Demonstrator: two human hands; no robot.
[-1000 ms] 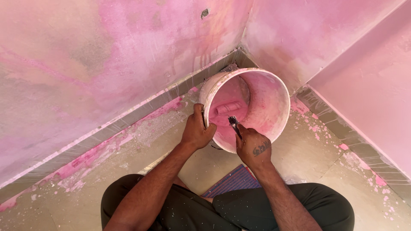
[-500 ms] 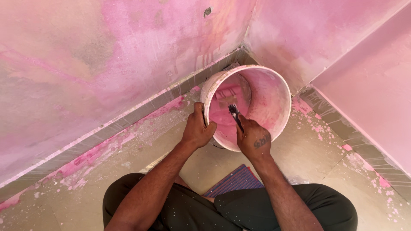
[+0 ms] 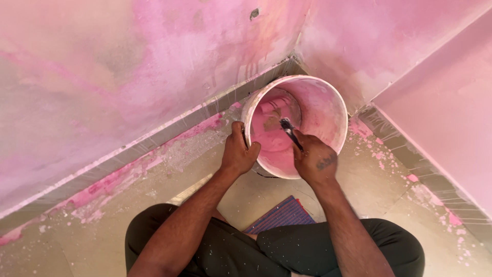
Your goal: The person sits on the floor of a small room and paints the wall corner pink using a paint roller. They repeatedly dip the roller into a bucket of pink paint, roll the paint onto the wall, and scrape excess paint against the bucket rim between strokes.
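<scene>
Left hand (image 3: 239, 152) clamps bucket (image 3: 328, 110) rim; right hand (image 3: 314, 162) fist-grips brush (image 3: 288, 130). Keep bucket tilted, scrape paint (image 3: 271, 141) from bottom.

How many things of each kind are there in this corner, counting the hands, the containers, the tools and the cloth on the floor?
Bare hands: 2, the left hand gripping the rim, the right hand holding the tool
Round pink-stained plastic bucket: 1
Thin dark-handled brush reaching into the bucket: 1
Striped purple cloth mat: 1
Total: 5
</scene>
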